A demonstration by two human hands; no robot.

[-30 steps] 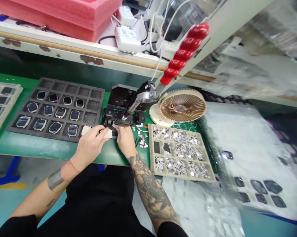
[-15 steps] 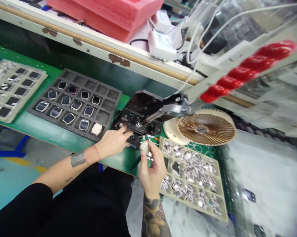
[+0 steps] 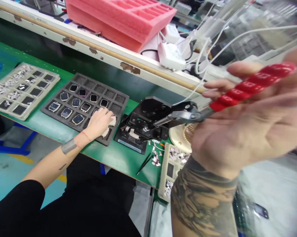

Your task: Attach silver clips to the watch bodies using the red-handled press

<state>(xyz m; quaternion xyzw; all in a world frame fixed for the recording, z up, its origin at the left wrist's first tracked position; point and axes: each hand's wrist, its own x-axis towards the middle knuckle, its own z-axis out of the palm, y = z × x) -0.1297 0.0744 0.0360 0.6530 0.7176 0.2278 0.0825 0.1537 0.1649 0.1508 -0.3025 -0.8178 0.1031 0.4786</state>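
My left hand is over the right side of the dark foam tray, its fingers pressed together at a pale watch-shaped piece. A second pale piece sits in the slot just below. Several dark-faced watches fill other slots. My right hand, large and partly blurred, curls around the red ribbed handle of the black press, its fingertips showing beyond the handle. Under the press head, a pale part lies in the fixture.
Black tweezers and small silvery scraps lie right of the press. A beige parts tray and a fan are partly behind my right arm. Another parts tray stands far left. Pink foam rests on the shelf.
My left hand has moved left from the press to the foam tray, where a second pale piece now shows. My right hand has gone up to the red handle and no longer holds the round pale piece.
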